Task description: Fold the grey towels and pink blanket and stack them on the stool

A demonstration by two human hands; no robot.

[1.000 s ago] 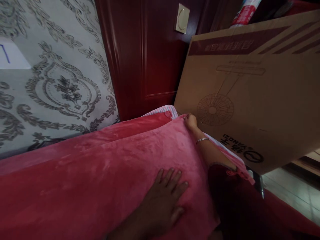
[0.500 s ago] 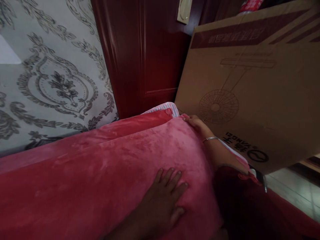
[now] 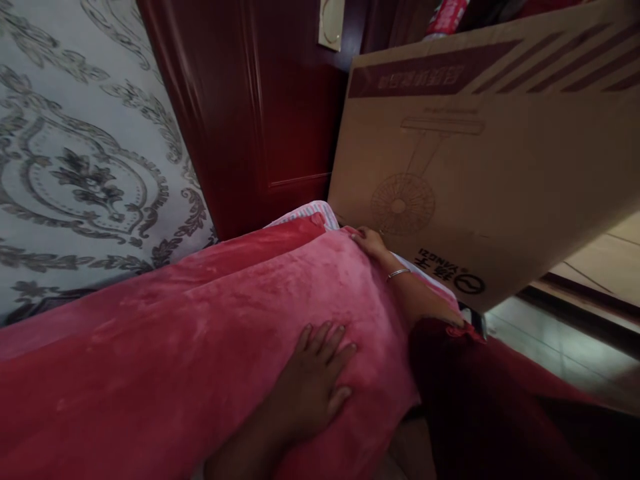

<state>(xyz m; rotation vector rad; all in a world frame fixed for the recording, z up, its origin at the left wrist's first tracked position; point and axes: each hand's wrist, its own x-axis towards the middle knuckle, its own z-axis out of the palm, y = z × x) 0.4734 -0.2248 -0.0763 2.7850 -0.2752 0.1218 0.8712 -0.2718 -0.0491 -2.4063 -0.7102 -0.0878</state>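
Note:
A fuzzy pink-red blanket [image 3: 200, 340] lies folded lengthwise, its near layer over a redder fold behind. My left hand [image 3: 315, 380] rests flat on top of it, palm down, with fingers spread and thumb out to the side. At the blanket's far right corner, my right hand [image 3: 370, 241] has its fingers bent over the edge, pinching the cloth; the fingertips are partly hidden. A metal bangle [image 3: 399, 273] circles that wrist. Striped cloth [image 3: 325, 212] pokes out from under the far corner.
A large cardboard box [image 3: 480, 173] with a fan drawing stands close beyond my right hand. Behind the blanket are a dark red door [image 3: 295, 120] and patterned wallpaper [image 3: 90, 173]. Tiled floor [image 3: 540, 340] shows at the right. A red can-like item [image 3: 449, 17] tops the box.
The view has turned to the right, so the scene sits further left. Both hands keep about the same places on the blanket. More floor shows at the right.

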